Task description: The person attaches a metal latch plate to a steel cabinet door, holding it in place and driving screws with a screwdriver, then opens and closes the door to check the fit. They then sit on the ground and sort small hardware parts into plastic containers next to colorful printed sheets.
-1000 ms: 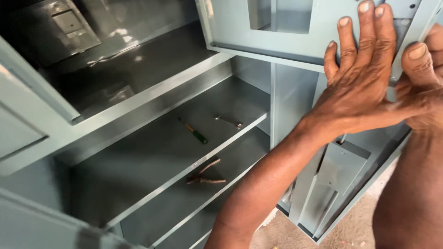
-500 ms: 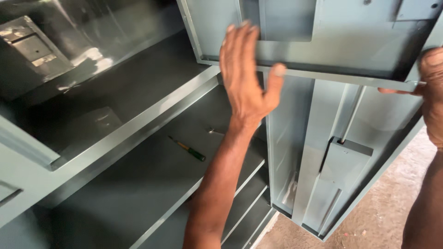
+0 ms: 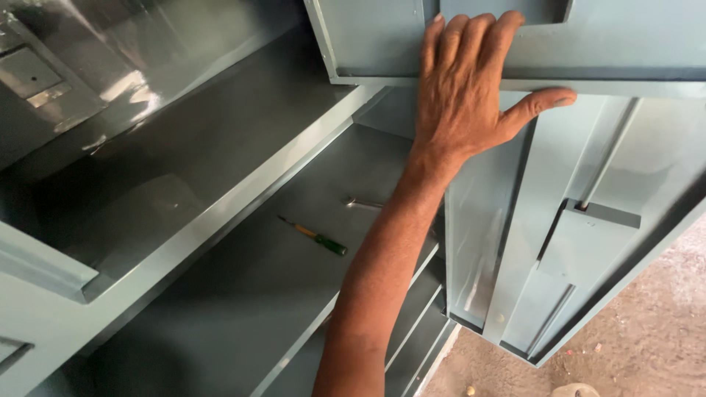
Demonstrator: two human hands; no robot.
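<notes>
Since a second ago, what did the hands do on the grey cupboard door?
The left hand slid left along the small grey door, lifted off for a moment, and now lies flat on its lower edge again. The right hand went out of view. The screwdriver stayed on the shelf.

Grey-blue metal door panel [image 3: 625, 44], open, top right
</notes>
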